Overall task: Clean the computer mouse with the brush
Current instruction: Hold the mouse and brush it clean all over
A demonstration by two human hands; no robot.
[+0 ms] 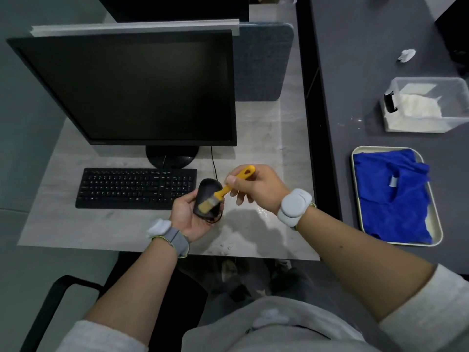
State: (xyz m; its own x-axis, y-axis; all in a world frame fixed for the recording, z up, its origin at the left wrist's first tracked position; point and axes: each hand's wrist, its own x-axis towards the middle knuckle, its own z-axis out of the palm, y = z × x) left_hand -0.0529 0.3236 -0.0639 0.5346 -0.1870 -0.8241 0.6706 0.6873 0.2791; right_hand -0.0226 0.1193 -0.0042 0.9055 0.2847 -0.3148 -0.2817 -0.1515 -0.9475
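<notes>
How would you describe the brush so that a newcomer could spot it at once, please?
Start at the black monitor, then drop past the keyboard to the two hands. The brush is in the right hand, its bristles on the black mouse in the left hand; its handle is yellow.

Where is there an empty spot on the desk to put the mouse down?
Bare desk lies right of the keyboard, under the right hand. The front strip below the keyboard is free too. Between keyboard and monitor it is crowded: stand and cable.
</notes>
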